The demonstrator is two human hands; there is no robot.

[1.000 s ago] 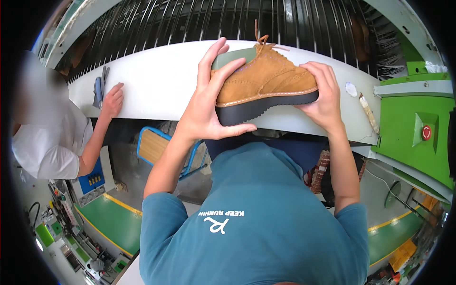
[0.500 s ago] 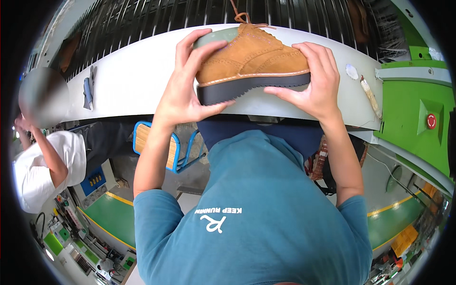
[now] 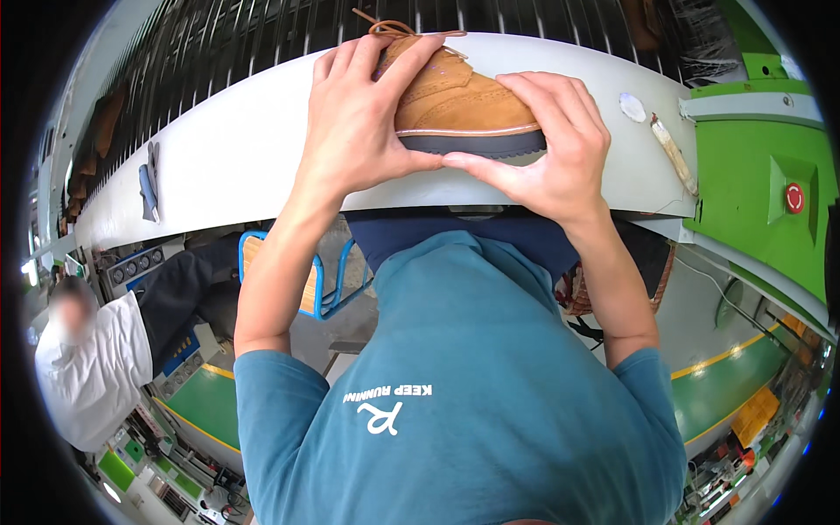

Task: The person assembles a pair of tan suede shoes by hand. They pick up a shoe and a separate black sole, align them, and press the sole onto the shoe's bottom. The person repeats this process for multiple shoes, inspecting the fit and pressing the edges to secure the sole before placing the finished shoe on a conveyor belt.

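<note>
Tan suede lace-up shoe with a white-stitched welt and a thick black sole [image 3: 468, 103], held between both bare hands over a long, smooth white worktop [image 3: 236, 131], its toe directed to the person's right. The left hand [image 3: 354, 122] grips the rear part: its fingers reach up across the suede, the index finger parted from the others, and the thumb extends along the lower edge of the sole. The right hand [image 3: 560, 144] is curved widely about the toe, fingers resting on the upper and thumb stretched beneath the sole. The thumb tips meet or nearly meet below the shoe's middle; contact cannot be judged. The left hand hides the heel. Brown laces [image 3: 394, 29] project above the upper, in front of a row of dark metal bars [image 3: 507, 17]. Right of the shoe lie a small white oval piece [image 3: 632, 108] and a slender cream-coloured stick [image 3: 674, 156].
</note>
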